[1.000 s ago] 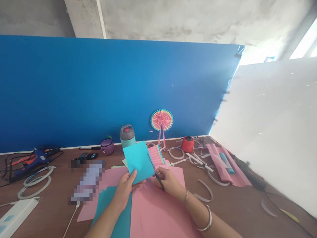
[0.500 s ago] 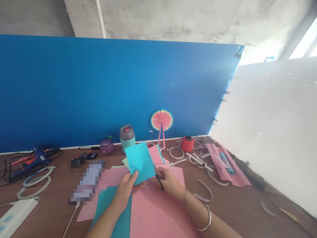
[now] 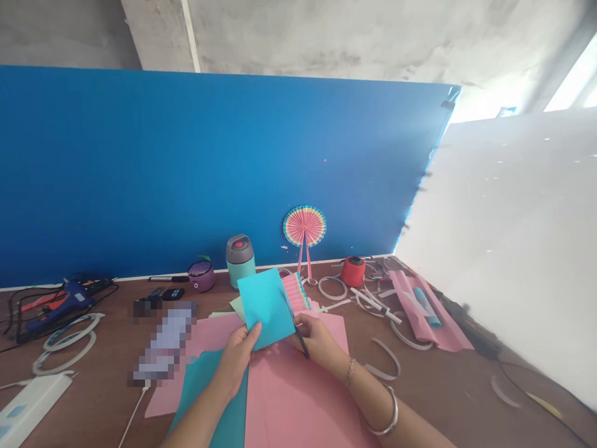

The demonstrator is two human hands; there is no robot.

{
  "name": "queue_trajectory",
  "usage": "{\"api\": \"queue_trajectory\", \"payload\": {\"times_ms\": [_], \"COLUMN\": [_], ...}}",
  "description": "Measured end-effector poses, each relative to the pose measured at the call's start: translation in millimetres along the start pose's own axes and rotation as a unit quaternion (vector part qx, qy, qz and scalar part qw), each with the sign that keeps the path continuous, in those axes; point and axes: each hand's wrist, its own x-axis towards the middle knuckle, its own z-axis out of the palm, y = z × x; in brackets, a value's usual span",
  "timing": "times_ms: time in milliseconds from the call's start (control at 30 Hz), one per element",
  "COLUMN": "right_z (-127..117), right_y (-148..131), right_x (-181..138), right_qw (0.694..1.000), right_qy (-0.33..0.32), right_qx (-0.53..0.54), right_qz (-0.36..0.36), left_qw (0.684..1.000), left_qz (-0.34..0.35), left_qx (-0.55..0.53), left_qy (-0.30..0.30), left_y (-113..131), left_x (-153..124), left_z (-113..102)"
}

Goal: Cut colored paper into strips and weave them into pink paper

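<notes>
Left hand (image 3: 237, 358) pinching lower corner of turquoise rectangular paper sheet (image 3: 265, 305); we are holding it tilted above the pink paper sheets (image 3: 298, 398). Right hand (image 3: 319, 339), just right of it, gripping slim black scissors (image 3: 293, 320). Blades are running along sheet's right edge, pointing away from us.

bright daylight, upper right | window glare | wide-angle edge bending | sharp

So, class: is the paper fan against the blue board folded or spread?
Spread: the paper fan forms a full pleated circle, from its pink centre to its striped rim.
</notes>
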Motion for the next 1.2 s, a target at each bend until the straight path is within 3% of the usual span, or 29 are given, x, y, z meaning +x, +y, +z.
{"api": "queue_trajectory", "payload": {"times_ms": [1200], "right_z": [1.4], "right_y": [-0.1], "right_x": [0.5], "right_qw": [1.0], "right_qy": [0.005], "right_qx": [0.003], "right_qz": [-0.001], "left_qw": [1.0], "left_qz": [-0.012], "left_qx": [0.003], "left_qy": [-0.01], "left_y": [-0.8], "left_x": [-0.4], "left_z": [-0.9]}}
